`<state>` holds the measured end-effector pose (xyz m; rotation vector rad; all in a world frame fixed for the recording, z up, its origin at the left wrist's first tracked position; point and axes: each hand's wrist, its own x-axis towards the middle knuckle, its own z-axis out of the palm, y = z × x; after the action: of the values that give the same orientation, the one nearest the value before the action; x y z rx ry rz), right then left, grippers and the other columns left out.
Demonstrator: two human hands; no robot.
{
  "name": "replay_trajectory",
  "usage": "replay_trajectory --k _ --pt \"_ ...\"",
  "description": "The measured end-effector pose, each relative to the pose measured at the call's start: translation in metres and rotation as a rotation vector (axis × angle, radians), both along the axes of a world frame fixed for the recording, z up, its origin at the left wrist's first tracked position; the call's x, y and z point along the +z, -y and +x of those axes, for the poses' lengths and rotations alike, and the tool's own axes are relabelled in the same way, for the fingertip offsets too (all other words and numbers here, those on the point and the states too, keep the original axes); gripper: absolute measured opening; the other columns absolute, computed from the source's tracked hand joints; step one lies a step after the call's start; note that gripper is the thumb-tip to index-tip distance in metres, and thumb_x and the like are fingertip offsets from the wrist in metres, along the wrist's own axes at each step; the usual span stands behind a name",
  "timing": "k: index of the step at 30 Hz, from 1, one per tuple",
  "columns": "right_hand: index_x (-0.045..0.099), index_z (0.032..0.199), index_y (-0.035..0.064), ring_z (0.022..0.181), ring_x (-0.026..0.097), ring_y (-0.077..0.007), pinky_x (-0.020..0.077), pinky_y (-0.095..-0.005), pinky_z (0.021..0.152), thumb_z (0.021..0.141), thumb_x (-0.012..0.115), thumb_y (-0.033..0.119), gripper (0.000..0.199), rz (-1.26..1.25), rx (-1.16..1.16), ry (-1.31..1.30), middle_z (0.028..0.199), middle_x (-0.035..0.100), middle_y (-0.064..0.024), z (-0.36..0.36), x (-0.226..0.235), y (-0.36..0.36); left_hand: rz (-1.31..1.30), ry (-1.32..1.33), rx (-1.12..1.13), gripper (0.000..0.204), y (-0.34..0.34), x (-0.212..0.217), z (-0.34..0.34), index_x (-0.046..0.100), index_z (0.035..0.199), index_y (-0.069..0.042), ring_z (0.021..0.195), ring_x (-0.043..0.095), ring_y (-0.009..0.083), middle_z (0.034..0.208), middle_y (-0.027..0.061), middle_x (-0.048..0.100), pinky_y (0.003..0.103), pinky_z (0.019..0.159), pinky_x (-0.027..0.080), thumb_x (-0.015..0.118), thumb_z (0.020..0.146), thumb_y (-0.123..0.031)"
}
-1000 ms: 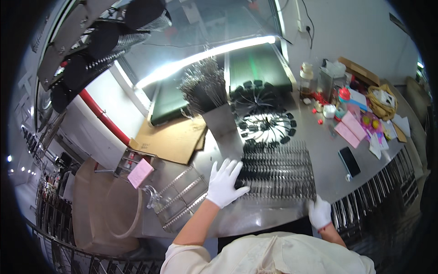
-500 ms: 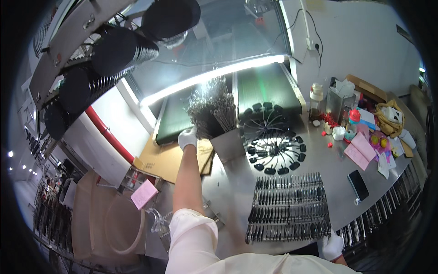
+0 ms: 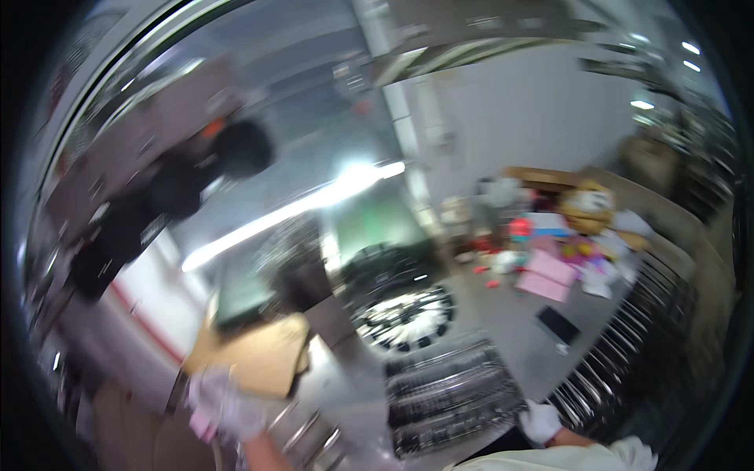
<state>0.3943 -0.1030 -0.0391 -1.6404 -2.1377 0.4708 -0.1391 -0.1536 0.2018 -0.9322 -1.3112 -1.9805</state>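
Note:
My left hand [image 3: 224, 404], in a white glove, is smeared by motion beside the tan cardboard [image 3: 267, 353]. A pink pad [image 3: 203, 424] shows against its lower edge; I cannot tell whether the hand holds it. My gloved right hand [image 3: 542, 422] is at the near right corner of a rack [image 3: 448, 392] filled with rows of slim dark pieces. Its fingers are too blurred to read. Beyond the rack, black paddle-ended pieces [image 3: 404, 318] lie fanned in a ring. A metal bin [image 3: 330, 322] holds a bunch of thin rods [image 3: 294, 263].
Behind the steel table [image 3: 503, 345] are a green conveyor belt [image 3: 381, 220] and a lit tube [image 3: 294, 216]. A phone [image 3: 558, 326], pink paper [image 3: 547, 275] and clutter lie at right. Racks of dark pieces [image 3: 628, 337] line the right edge. Black round parts [image 3: 177, 188] hang upper left.
My left hand has left the bin's side and come back nearer, to the left, by the pink pad. My right hand stays at the rack's corner. The whole view has swung right.

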Motion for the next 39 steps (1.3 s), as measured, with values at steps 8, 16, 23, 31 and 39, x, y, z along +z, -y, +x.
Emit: replay_trajectory --k 8,16,23,31,39 --pt "0.065 0.106 0.0053 0.069 0.068 -0.0472 0.0546 -0.0586 0.067 0.095 0.057 0.025 0.024 0.106 0.003 -0.007 0.074 0.068 -0.0252 -0.016 0.006 -0.004 -0.21 0.883 -0.606 0.026 0.062 -0.107 0.076 0.056 0.115 -0.001 0.065 0.05 0.0138 0.087 0.0068 0.057 0.028 0.054 0.045 0.054 0.104 -0.025" --pt "0.066 0.123 0.0072 0.081 0.067 -0.0496 0.0535 -0.0591 0.072 0.097 0.059 0.022 0.031 -0.001 -0.031 0.022 0.083 0.069 -0.0291 0.009 0.007 -0.002 -0.61 0.778 -0.6 0.023 0.086 -0.123 0.107 0.059 0.102 -0.003 0.078 0.072 0.0179 0.093 0.0126 0.07 0.027 0.062 0.058 0.05 0.109 -0.023" --pt "0.067 0.118 0.0059 0.081 0.067 -0.0495 0.0528 -0.0594 0.072 0.098 0.059 0.024 0.028 0.017 -0.007 0.06 0.084 0.069 -0.0295 0.006 0.001 -0.01 -0.692 0.845 -0.688 0.026 0.111 -0.095 0.074 0.059 0.103 -0.004 0.076 0.073 0.0207 0.093 0.015 0.072 0.029 0.06 0.06 0.051 0.11 -0.028" --pt "0.067 0.115 0.0018 0.079 0.067 -0.049 0.0532 -0.0586 0.07 0.098 0.06 0.023 0.028 0.056 0.001 0.122 0.079 0.068 -0.0288 0.017 0.005 -0.017 -0.836 0.864 -0.798 0.026 0.055 -0.112 0.029 0.058 0.097 -0.004 0.069 0.07 0.0194 0.086 0.015 0.069 0.028 0.057 0.057 0.052 0.108 -0.026" --pt "0.069 0.109 0.0004 0.08 0.067 -0.0497 0.0528 -0.057 0.069 0.098 0.061 0.024 0.027 0.063 0.008 0.094 0.079 0.067 -0.0297 0.016 0.019 -0.015 -0.952 0.871 -0.803 0.024 0.023 -0.115 0.003 0.058 0.098 -0.002 0.066 0.072 0.0215 0.085 0.019 0.072 0.03 0.055 0.06 0.049 0.108 -0.021"
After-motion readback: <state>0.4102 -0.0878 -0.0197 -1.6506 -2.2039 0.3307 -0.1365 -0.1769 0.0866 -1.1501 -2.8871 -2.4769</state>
